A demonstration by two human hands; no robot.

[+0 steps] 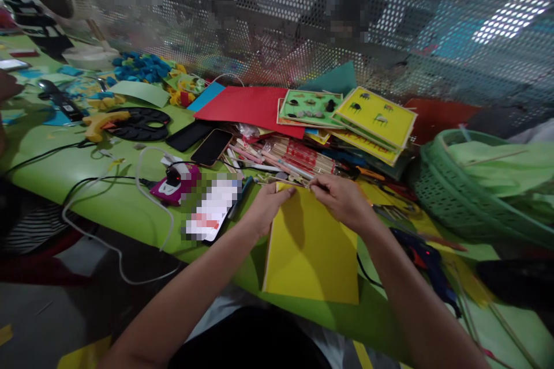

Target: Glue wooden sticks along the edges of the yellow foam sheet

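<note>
A yellow board (318, 253) lies in front of me at the table's near edge, with a thin pale strip along its left side. My left hand (269, 207) grips its far left corner, thumb on top and fingers partly hidden. At the far edge, my right hand (341, 199) is closed in a pinch on what looks like a thin stick lying along that edge; the fingertips hide most of it. Just beyond both hands are bundled wooden sticks (298, 155). A dark blue glue gun (426, 256) rests to the right of my right forearm.
Finished-looking picture boards (376, 115) and red sheets (242, 106) are stacked at the back. A green basket (437, 184) stands right. Left are a lit phone (214, 207), a purple power socket (177, 184) with trailing cables, and a yellow glue gun (104, 124). A perforated screen (268, 29) closes the back.
</note>
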